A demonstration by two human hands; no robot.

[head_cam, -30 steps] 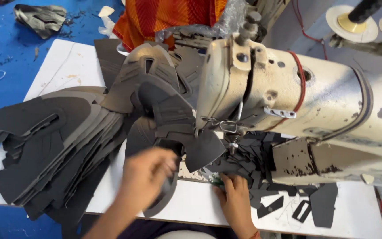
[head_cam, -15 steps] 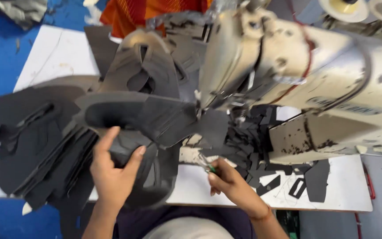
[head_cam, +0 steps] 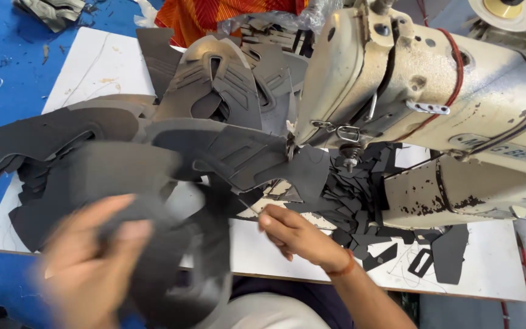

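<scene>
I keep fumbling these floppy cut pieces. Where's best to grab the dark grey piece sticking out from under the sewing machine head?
Probably by the free lower edge of the dark grey piece, coming from the front, where the right hand is. That edge overhangs the table, while the sewing machine blocks the far side.

Both forearms are bare, without sleeves; the right hand [head_cam: 296, 234] wears a thin orange thread band (at the wrist).

Left hand [head_cam: 92, 262] has lifted a dark shoe piece [head_cam: 171, 256] nearer; right hand [head_cam: 293, 234] shifted forward.

White table [head_cam: 80, 67], blue floor [head_cam: 13, 67]
</scene>
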